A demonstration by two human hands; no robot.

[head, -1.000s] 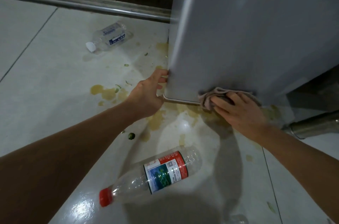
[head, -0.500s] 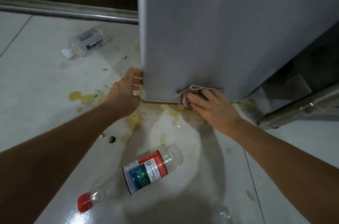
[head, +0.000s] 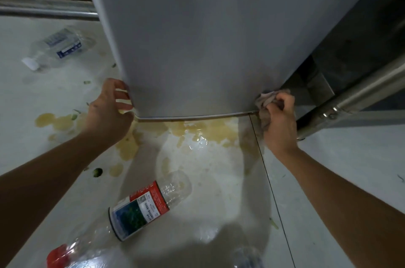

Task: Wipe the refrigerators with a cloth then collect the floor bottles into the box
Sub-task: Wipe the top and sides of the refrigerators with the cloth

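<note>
- The right hand [head: 279, 122] is curled into a fist round a crumpled pinkish-beige cloth [head: 266, 103], which it holds against the lower right corner of the fridge [head: 197, 37]; most of the cloth is buried in the fist, and only a bunched end above the knuckles and a fold hanging below the hand show.
- The left hand [head: 108, 112] grips the lower left edge of the fridge, fingers hooked round the corner so their tips are hidden behind the panel; the thumb cannot be made out.
- The fridge is a plain grey panel with a thin pale strip along its bottom edge; its top is cut off by the frame, and its right side falls into dark shadow where little can be told.
- A yellowish spill [head: 203, 131] spreads over the pale floor [head: 339, 169] under the bottom edge, running out of sight beneath the fridge.
- A clear bottle [head: 135, 213] with a red cap and a red, white and green label lies on its side near the person, between the forearms; its cap end is partly cut by the lower edge.
- A second clear bottle [head: 58, 48] with a white cap and blue-printed label lies left of the fridge, blurred.
- At the bottom edge a clear rounded thing shows, too cropped to tell.
</note>
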